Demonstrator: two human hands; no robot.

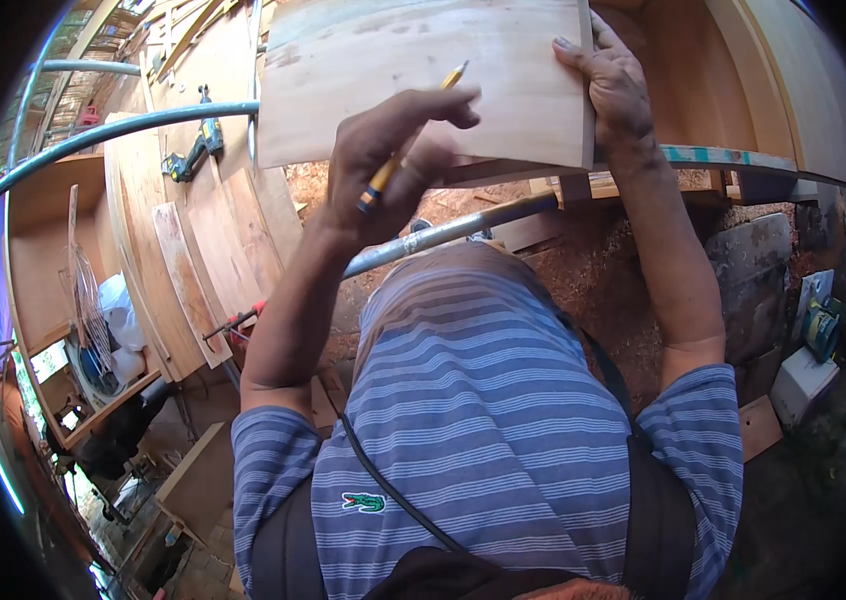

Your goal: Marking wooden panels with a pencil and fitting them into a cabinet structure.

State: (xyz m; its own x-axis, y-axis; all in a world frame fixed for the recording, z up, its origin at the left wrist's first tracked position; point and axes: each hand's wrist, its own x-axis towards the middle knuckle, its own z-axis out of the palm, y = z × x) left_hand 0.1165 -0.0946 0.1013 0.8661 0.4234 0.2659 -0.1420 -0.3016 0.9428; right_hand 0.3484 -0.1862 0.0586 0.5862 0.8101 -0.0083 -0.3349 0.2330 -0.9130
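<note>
A yellow pencil (383,178) with a dark blue end sits between the fingers of my left hand (355,165), its sharpened tip pointing up and away to the right. That hand hovers over the near left part of a pale wooden board (513,95); whether it touches the board I cannot tell. My right hand (619,88) grips the board's right edge, its thumb on the upper face and its other fingers mostly hidden behind the edge.
A wooden cabinet frame (778,80) stands at the right. Metal pipes (433,240) cross in front of me and at the left. A cordless drill (193,150) lies on planks (228,225) at the left, near an open wooden box (53,235). Wood shavings cover the ground.
</note>
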